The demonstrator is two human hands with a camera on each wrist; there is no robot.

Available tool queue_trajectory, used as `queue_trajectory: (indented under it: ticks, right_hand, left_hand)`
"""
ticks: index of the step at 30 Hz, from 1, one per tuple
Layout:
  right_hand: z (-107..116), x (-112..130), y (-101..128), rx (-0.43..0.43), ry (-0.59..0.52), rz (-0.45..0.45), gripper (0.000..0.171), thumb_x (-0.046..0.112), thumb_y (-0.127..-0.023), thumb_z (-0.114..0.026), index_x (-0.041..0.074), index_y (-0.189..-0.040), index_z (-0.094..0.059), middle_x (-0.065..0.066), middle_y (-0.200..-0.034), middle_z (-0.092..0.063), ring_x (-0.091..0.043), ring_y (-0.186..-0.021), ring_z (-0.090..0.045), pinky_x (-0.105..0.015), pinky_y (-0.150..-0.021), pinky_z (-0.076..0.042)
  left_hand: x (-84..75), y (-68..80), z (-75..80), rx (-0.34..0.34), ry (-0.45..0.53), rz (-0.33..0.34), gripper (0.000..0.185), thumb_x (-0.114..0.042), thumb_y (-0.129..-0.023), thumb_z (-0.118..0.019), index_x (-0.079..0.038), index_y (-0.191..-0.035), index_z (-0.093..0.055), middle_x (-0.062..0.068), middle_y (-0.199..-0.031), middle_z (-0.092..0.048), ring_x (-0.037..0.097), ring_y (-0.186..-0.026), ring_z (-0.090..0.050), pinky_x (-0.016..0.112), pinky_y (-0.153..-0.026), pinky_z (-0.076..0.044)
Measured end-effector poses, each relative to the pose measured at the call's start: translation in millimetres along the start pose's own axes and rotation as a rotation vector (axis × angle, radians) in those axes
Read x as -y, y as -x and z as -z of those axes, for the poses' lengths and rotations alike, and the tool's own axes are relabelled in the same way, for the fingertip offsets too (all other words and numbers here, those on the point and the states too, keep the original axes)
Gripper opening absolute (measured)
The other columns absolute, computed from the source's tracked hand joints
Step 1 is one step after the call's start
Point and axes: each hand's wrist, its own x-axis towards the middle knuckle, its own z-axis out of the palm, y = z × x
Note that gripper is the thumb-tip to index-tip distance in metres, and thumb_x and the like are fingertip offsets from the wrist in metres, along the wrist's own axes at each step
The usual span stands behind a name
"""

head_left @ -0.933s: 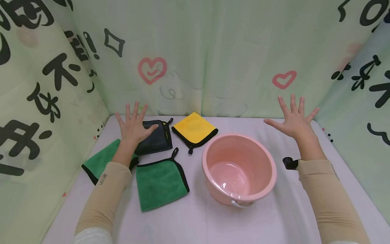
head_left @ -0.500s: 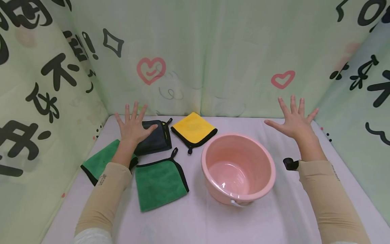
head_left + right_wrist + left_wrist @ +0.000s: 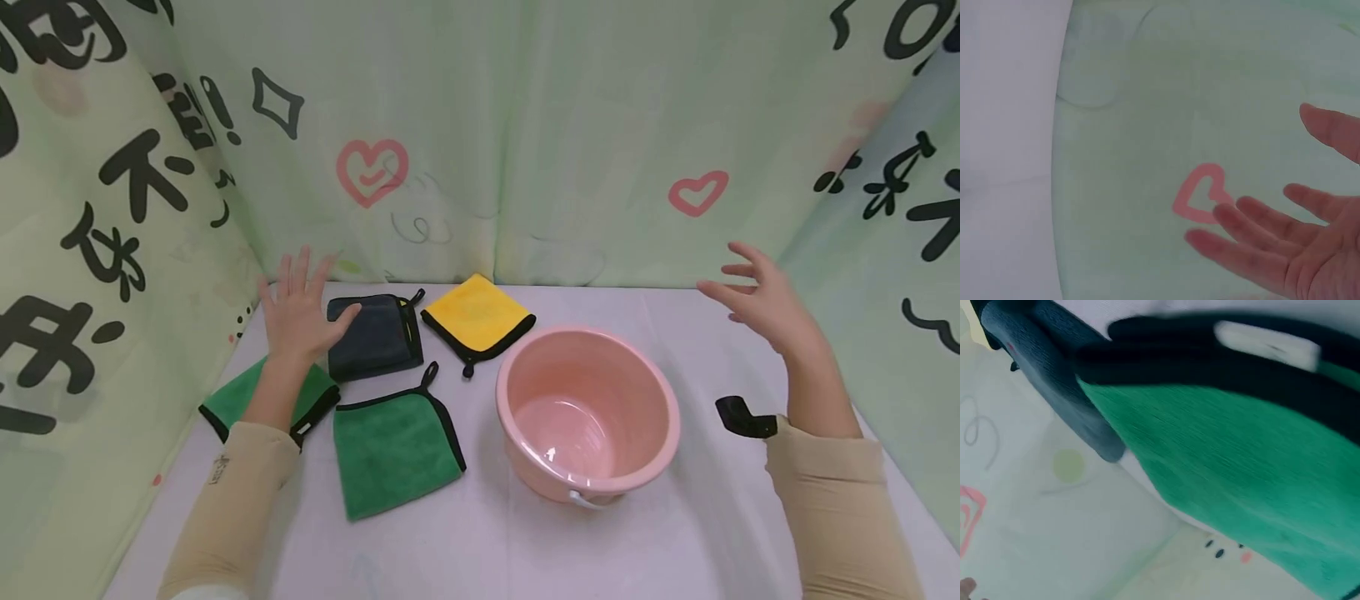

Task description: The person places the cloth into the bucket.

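My left hand [image 3: 300, 317] is raised with its fingers spread, over the back left of the table and holding nothing. Below its wrist lies a folded green cloth [image 3: 251, 396] with black edging, partly hidden by the forearm; it fills much of the left wrist view. Right of that hand is a dark navy cloth [image 3: 375, 337], folded. My right hand [image 3: 772, 304] hovers at the right, turned sideways with fingers loosely bent and nothing in them. Nearest to it stands a pink bucket [image 3: 517, 446] with nothing inside and a white handle.
A second green cloth [image 3: 397, 454] with a black loop lies left of the bucket, and a yellow cloth [image 3: 480, 317] behind it. A pale curtain [image 3: 600, 125] with printed hearts and characters walls the white table [image 3: 450, 558] at the back and both sides.
My left hand has moved left and slightly down, uncovering more of the navy cloth. My right hand has shifted right and turned from spread fingers to a sideways, looser pose. Cloths and bucket stay put.
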Motion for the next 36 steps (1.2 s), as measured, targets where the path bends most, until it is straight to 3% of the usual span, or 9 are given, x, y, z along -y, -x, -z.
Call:
queue_trajectory:
  ticks: [2, 5, 8, 11, 15, 19, 25, 31, 36]
  right_hand:
    - [1.8, -0.1, 9.1, 0.029, -0.088, -0.008, 0.08, 0.034, -0.091, -0.054, 0.012, -0.147, -0.002, -0.021, -0.137, -0.032, -0.012, -0.107, -0.054, -0.036, -0.08, -0.051]
    - [2.4, -3.4, 21.4, 0.081, -0.217, 0.002, 0.074, 0.024, -0.092, -0.054, 0.01, -0.147, -0.007, -0.001, -0.118, -0.048, 0.007, -0.085, -0.057, -0.027, -0.066, -0.054]
    - [-0.1, -8.0, 32.6, 0.138, -0.384, -0.001, 0.067, 0.014, -0.092, -0.053, 0.009, -0.146, -0.014, 0.015, -0.103, -0.055, 0.0, -0.085, -0.062, -0.029, -0.065, -0.054]
    - [-4.0, -14.6, 43.4, 0.21, -0.526, 0.021, 0.059, 0.007, -0.093, -0.05, 0.008, -0.144, -0.021, 0.012, -0.103, -0.062, -0.008, -0.088, -0.065, -0.031, -0.067, -0.054]
    - [-10.7, -22.8, 57.2, 0.304, -0.611, 0.075, 0.046, 0.002, -0.094, -0.044, 0.013, -0.138, -0.033, 0.006, -0.107, -0.064, -0.014, -0.092, -0.065, -0.032, -0.07, -0.054]
    - [-19.6, -26.5, 68.8, 0.348, -0.62, 0.077, 0.039, 0.002, -0.095, -0.043, 0.02, -0.129, -0.043, 0.002, -0.108, -0.065, -0.015, -0.094, -0.065, -0.034, -0.072, -0.053]
    - [-34.5, -26.3, 80.5, 0.371, -0.579, 0.038, 0.036, 0.004, -0.095, -0.044, 0.025, -0.124, -0.049, 0.002, -0.104, -0.067, -0.016, -0.093, -0.065, -0.035, -0.072, -0.053]
    - [-47.8, -26.1, 86.1, 0.39, -0.578, 0.025, 0.038, 0.003, -0.094, -0.046, 0.029, -0.119, -0.053, 0.003, -0.101, -0.067, -0.016, -0.091, -0.065, -0.036, -0.07, -0.054]
    - [-53.9, -26.8, 87.5, 0.4, -0.608, 0.03, 0.038, 0.0, -0.093, -0.046, 0.026, -0.119, -0.055, 0.0, -0.099, -0.068, -0.017, -0.087, -0.066, -0.036, -0.069, -0.054]
  left_hand:
    - [5.9, 5.3, 2.7, -0.046, 0.01, -0.009, 0.077, -0.053, -0.083, -0.051, -0.019, -0.146, -0.02, 0.009, -0.152, -0.01, 0.03, -0.139, -0.004, 0.058, -0.106, 0.002]
    - [15.3, 13.8, 5.5, -0.113, 0.028, -0.022, 0.075, -0.05, -0.081, -0.053, -0.016, -0.143, -0.027, 0.011, -0.149, -0.02, 0.032, -0.136, -0.013, 0.058, -0.106, -0.001]
    - [24.6, 23.0, 6.9, -0.154, 0.053, -0.035, 0.073, -0.048, -0.079, -0.054, -0.015, -0.14, -0.031, 0.012, -0.146, -0.024, 0.032, -0.134, -0.016, 0.057, -0.106, -0.001]
    - [33.7, 32.7, 6.7, -0.168, 0.062, -0.046, 0.073, -0.047, -0.078, -0.054, -0.014, -0.139, -0.033, 0.012, -0.145, -0.025, 0.032, -0.134, -0.018, 0.057, -0.106, -0.002]
    - [45.3, 46.8, 5.4, -0.182, 0.062, -0.051, 0.073, -0.049, -0.076, -0.053, -0.013, -0.136, -0.034, 0.013, -0.143, -0.028, 0.034, -0.132, -0.02, 0.058, -0.106, -0.003]
    - [56.3, 61.5, 4.9, -0.173, 0.06, -0.037, 0.073, -0.052, -0.075, -0.05, -0.013, -0.136, -0.035, 0.014, -0.142, -0.03, 0.035, -0.13, -0.022, 0.059, -0.105, -0.003]
    - [71.6, 83.4, 4.0, -0.101, 0.047, -0.032, 0.074, -0.058, -0.08, -0.047, -0.012, -0.137, -0.033, 0.019, -0.139, -0.03, 0.037, -0.129, -0.021, 0.06, -0.105, 0.0]
    - [87.2, 102.3, -2.6, -0.064, 0.038, -0.083, 0.073, -0.06, -0.081, -0.045, -0.012, -0.134, -0.033, 0.018, -0.139, -0.028, 0.038, -0.127, -0.022, 0.059, -0.104, -0.003]
    - [99.1, 116.8, -8.2, -0.01, 0.038, -0.117, 0.075, -0.066, -0.081, -0.041, -0.016, -0.136, -0.03, 0.016, -0.142, -0.025, 0.039, -0.127, -0.02, 0.06, -0.103, -0.006]
